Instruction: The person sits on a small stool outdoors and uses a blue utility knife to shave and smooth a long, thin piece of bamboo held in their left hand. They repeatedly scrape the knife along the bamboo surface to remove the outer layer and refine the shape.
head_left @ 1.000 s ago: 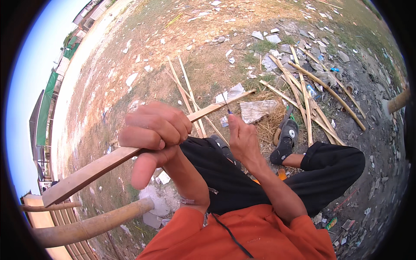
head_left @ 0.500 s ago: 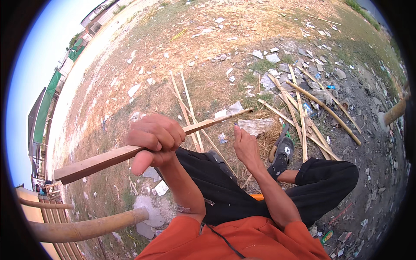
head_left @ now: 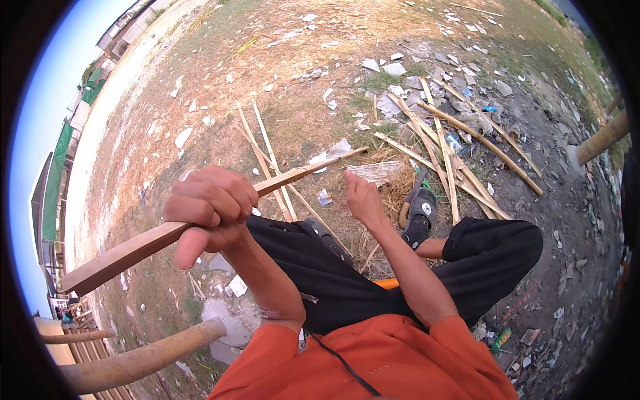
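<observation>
My left hand [head_left: 210, 203] is wrapped round a long piece of wood [head_left: 120, 257], thick and squared at its near left end. Past the fist, the wood tapers to a thin, rough far tip pointing right. My right hand [head_left: 363, 199] is closed, thumb uppermost, just below that thin end. A small dark bit shows above its thumb, close to the wood; what the fingers hold is mostly hidden. Beside my shoe [head_left: 421, 207] lies a tool with a dark blade [head_left: 420, 179] and a brown handle, partly covered.
Several split bamboo strips [head_left: 437, 147] and a round bamboo pole [head_left: 483, 143] lie crossed at the right. More thin strips [head_left: 263, 147] lie ahead. Thick bamboo posts [head_left: 147, 357] stand at left and right [head_left: 603, 139]. Broken tiles and litter [head_left: 393, 69] cover the ground.
The whole view has shifted, so the ground and my legs sit further left and up. Both hands keep nearly the same grip and place along the wood.
</observation>
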`<action>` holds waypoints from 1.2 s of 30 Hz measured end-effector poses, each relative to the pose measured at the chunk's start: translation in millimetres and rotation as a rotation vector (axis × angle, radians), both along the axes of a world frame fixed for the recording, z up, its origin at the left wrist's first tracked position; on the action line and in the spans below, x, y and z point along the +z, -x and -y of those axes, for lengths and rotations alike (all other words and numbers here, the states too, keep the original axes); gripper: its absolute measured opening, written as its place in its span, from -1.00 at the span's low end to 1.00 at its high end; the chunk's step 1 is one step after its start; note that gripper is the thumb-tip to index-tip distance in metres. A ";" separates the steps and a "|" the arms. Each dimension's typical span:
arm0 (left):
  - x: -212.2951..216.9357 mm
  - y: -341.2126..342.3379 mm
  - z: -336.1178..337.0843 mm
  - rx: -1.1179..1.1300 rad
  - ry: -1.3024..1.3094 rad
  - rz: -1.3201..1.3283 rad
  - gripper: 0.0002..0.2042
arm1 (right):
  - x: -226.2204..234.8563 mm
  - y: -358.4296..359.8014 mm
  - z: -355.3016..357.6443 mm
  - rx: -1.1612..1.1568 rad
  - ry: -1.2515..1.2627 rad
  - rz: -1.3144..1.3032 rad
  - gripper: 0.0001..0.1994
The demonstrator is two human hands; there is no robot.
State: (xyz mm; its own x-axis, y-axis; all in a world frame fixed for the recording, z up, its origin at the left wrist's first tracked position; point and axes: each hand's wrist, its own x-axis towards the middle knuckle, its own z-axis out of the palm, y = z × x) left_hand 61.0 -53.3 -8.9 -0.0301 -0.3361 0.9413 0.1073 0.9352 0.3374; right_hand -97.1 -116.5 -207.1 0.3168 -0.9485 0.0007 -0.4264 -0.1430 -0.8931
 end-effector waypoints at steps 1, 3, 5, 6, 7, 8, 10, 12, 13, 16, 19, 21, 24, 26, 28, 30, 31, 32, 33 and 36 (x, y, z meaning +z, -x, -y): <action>2.3 2.4 -1.4 -0.006 -0.003 0.016 -0.50 | -10.7 2.8 6.4 -0.010 -0.009 -0.051 -0.52; 0.8 2.5 -6.1 0.006 -0.025 0.038 -0.50 | 5.4 -5.4 -0.4 0.029 0.011 -0.005 -0.50; -2.5 0.7 -2.6 -0.056 0.015 0.014 -0.48 | -0.9 -6.4 -7.4 0.016 -0.009 -0.004 -0.48; -1.5 0.3 -1.0 -0.062 0.021 0.014 -0.48 | -14.7 -8.1 -1.6 -0.027 -0.021 -0.013 -0.47; -0.8 -0.8 -0.3 -0.068 0.027 0.013 -0.48 | -28.3 -9.4 3.7 -0.069 -0.033 -0.023 -0.46; -1.1 -3.8 1.2 -0.077 0.023 -0.009 -0.48 | -34.7 -4.0 12.3 -0.054 -0.027 -0.063 -0.44; -0.6 -3.9 0.4 -0.056 0.013 0.013 -0.48 | -47.8 -2.7 20.5 -0.062 -0.020 -0.107 -0.44; -4.2 -3.6 -2.9 -0.025 -0.012 0.013 -0.48 | -49.4 -2.9 12.2 -0.043 -0.025 -0.110 -0.44; -5.9 -3.4 -4.3 -0.027 -0.019 0.014 -0.48 | -50.3 -4.3 7.3 -0.038 -0.019 -0.084 -0.45; -2.9 2.3 -2.7 -0.030 -0.027 0.009 -0.47 | -78.4 3.3 20.3 -0.075 -0.020 -0.159 -0.44; -7.3 -5.7 -5.1 0.013 -0.046 -0.019 -0.46 | -64.2 -4.0 34.2 -0.046 -0.038 -0.186 -0.44; -5.4 -5.7 -3.5 -0.021 -0.043 -0.011 -0.46 | -61.9 -3.9 34.1 -0.049 -0.042 -0.183 -0.44; -5.1 -4.8 -0.6 -0.068 -0.045 0.010 -0.45 | -93.1 0.7 38.6 -0.105 -0.056 -0.258 -0.44; -3.6 -0.9 0.4 -0.085 -0.037 -0.006 -0.46 | -109.0 11.0 56.2 -0.127 -0.096 -0.382 -0.44; -8.4 -4.0 -4.2 -0.055 -0.055 -0.012 -0.45 | -94.4 2.4 48.3 -0.104 -0.065 -0.340 -0.44; -3.4 0.3 -6.5 -0.061 -0.050 -0.001 -0.45 | -106.7 -9.1 43.4 -0.112 0.054 -0.273 -0.48; -2.8 1.6 -8.0 -0.061 -0.048 0.005 -0.45 | -113.2 -4.9 45.0 -0.109 0.086 -0.358 -0.49; -2.4 -3.8 -4.2 -0.100 -0.055 0.029 -0.45 | -117.2 4.4 54.2 -0.120 0.122 -0.441 -0.49; -3.8 -4.8 -2.8 -0.069 -0.063 0.007 -0.45 | -120.9 10.0 62.0 -0.129 0.157 -0.524 -0.50; -10.9 -11.3 -7.7 0.027 -0.092 -0.068 -0.46 | -123.0 7.7 72.1 -0.092 0.205 -0.580 -0.53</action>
